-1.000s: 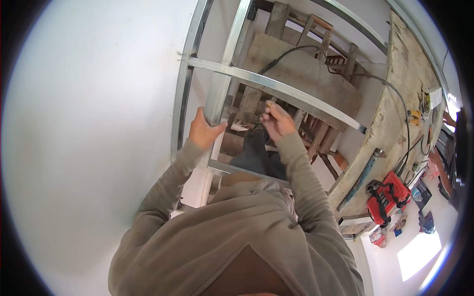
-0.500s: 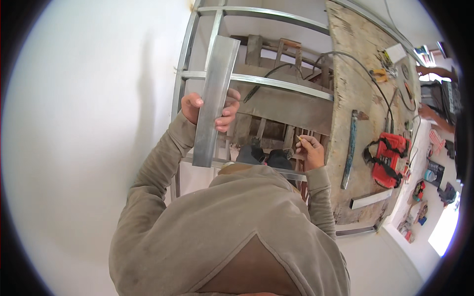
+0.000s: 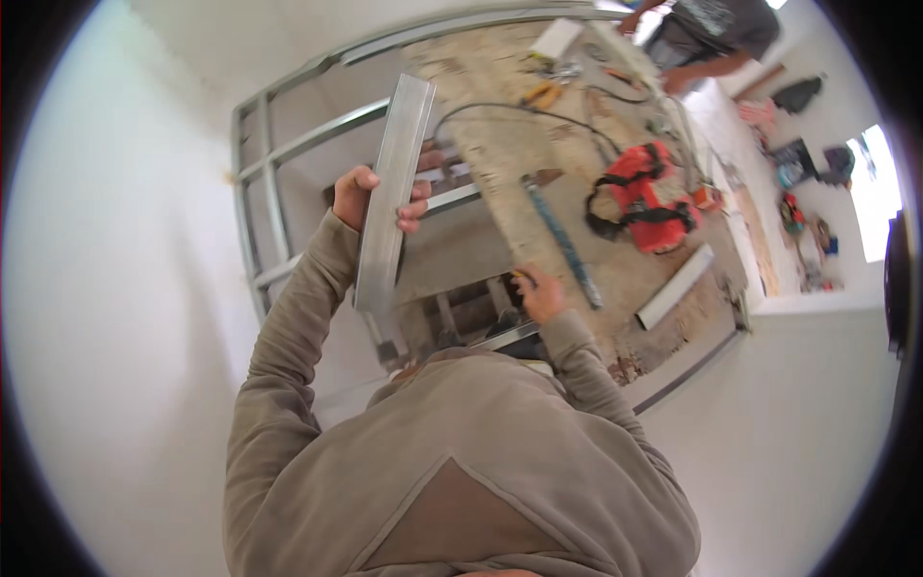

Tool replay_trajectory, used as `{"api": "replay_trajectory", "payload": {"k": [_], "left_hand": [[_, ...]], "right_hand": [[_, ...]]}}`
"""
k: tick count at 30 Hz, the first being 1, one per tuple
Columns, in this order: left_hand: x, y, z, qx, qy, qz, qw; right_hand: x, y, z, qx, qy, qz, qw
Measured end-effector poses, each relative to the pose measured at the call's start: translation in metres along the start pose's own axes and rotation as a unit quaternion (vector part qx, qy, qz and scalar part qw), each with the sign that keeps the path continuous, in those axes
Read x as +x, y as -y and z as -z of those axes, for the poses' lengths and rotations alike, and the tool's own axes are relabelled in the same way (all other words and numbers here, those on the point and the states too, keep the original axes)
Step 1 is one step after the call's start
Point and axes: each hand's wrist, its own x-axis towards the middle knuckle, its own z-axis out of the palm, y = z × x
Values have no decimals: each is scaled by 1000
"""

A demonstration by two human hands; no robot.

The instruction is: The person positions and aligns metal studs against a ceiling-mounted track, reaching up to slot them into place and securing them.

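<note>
My left hand (image 3: 354, 199) is wrapped round a short length of metal stud (image 3: 394, 183), held upright and tilted a little, thumb on one side and fingers on the other. To the right, my right hand (image 3: 544, 295) is closed in a pinch on a thin yellow pencil (image 3: 523, 278), of which only a small part shows. This hand hovers near the edge of a worn wooden board (image 3: 500, 173). Close beside it on the board lies a hammer with a blue handle (image 3: 562, 240).
A metal stud frame (image 3: 279, 154) stretches left beside a white wall. Farther along the board are a red and black tool bag (image 3: 654, 197), a white metal offcut (image 3: 675, 287), yellow-handled snips (image 3: 541, 94) and a black cable (image 3: 524, 111). A co-worker (image 3: 716, 34) is at the far right.
My view has swung right, so the board and tool bag sit nearer the middle. My right hand has come over toward the board's edge with the pencil. The stud stays in my left hand.
</note>
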Motion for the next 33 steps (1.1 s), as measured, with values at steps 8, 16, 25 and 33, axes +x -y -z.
{"api": "replay_trajectory", "payload": {"k": [8, 16, 25, 33], "left_hand": [[241, -19, 0, 136, -133, -35, 981], [404, -24, -36, 148, -140, 4, 979], [514, 12, -91, 195, -154, -22, 968], [551, 28, -110, 294, -109, -11, 950]], "right_hand": [[3, -8, -7, -48, -101, -9, 994], [7, -17, -4, -7, -102, -7, 995], [8, -20, -1, 28, -118, 9, 993], [0, -17, -4, 49, -100, -28, 993]]}}
